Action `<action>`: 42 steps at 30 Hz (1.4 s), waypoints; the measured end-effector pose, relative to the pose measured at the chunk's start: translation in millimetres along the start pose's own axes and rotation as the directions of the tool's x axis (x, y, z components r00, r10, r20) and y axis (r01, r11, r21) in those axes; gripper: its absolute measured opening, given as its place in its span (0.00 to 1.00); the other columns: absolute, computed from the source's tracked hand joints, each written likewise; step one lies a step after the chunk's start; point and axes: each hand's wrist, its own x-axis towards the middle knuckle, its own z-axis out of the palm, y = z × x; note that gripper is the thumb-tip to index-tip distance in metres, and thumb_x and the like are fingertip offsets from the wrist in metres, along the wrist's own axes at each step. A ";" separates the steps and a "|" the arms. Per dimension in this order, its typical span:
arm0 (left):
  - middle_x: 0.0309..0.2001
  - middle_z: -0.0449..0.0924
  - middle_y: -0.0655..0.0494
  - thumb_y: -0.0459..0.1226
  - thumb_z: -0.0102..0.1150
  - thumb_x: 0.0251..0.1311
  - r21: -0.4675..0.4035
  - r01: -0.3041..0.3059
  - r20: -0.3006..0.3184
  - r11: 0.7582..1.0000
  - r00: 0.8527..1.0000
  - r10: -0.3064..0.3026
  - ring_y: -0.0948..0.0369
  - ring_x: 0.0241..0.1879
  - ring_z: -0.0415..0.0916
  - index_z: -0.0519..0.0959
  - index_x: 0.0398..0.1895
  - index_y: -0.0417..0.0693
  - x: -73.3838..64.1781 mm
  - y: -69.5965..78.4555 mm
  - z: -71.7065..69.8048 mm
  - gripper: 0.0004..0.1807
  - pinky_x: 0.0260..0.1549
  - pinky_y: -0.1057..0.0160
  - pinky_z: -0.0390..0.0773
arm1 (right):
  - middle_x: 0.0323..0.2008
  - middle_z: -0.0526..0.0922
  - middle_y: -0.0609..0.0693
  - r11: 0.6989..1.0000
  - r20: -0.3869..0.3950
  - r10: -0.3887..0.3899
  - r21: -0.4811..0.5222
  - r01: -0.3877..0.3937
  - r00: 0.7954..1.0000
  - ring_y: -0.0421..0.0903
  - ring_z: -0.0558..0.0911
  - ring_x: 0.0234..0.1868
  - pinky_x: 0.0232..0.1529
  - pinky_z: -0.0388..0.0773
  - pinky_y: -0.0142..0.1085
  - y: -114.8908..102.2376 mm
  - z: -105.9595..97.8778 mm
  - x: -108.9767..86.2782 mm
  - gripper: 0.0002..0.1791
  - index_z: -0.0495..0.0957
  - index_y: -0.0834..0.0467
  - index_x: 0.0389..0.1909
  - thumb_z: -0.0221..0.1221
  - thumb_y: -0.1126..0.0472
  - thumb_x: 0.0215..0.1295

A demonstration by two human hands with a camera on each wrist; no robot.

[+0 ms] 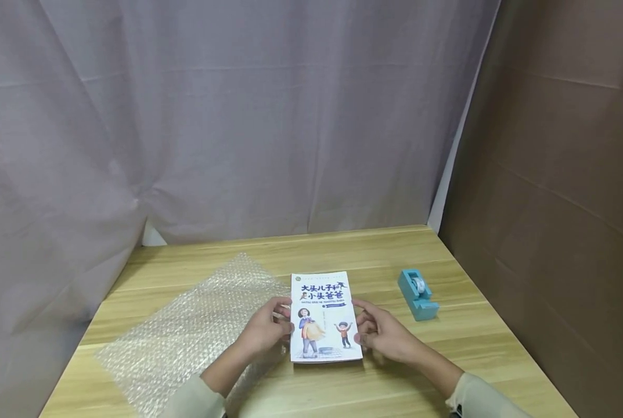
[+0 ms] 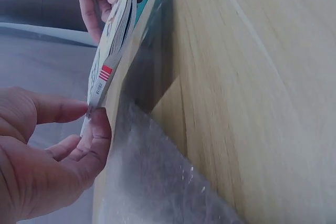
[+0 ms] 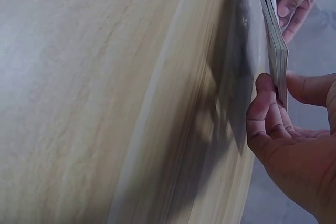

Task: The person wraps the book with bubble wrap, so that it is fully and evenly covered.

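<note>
A white paperback book (image 1: 326,316) with a cartoon woman and child on its cover is held up above the table between both hands. My left hand (image 1: 265,329) grips its spine edge, thumb and fingers on opposite faces, as the left wrist view shows with the book's spine (image 2: 98,90). On the opposite side my right hand (image 1: 384,332) pinches the page edge (image 3: 281,66), fingers beneath and thumb near the cover. A sheet of clear bubble wrap (image 1: 186,331) lies flat on the table to the left, partly under my left arm.
A blue tape dispenser (image 1: 418,294) with a roll of tape stands on the right of the wooden table (image 1: 478,348). Grey curtain (image 1: 269,145) hangs along the back edge, and a brown panel (image 1: 557,191) rises along the right side.
</note>
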 end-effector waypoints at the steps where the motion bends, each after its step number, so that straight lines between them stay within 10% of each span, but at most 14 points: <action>1: 0.56 0.78 0.38 0.25 0.66 0.60 -0.001 0.001 -0.003 1.000 1.000 -0.001 0.55 0.45 0.84 0.72 0.74 0.33 -0.5 -0.1 -1.6 0.36 0.46 0.53 0.93 | 0.51 0.81 0.60 1.000 0.003 -0.001 -0.012 0.001 1.000 0.45 0.84 0.45 0.46 0.85 0.29 -0.4 0.4 0.9 0.49 0.55 0.72 0.85 0.70 0.72 0.67; 42: 0.55 0.80 0.40 0.25 0.68 0.60 0.063 0.055 -0.125 0.997 0.991 -0.046 0.54 0.47 0.83 0.73 0.77 0.38 -27.4 -13.3 -53.7 0.39 0.46 0.53 0.93 | 0.58 0.82 0.60 0.998 0.190 -0.058 -0.012 0.061 0.980 0.55 0.86 0.50 0.43 0.86 0.31 -27.3 35.9 32.5 0.62 0.47 0.67 0.88 0.76 0.70 0.60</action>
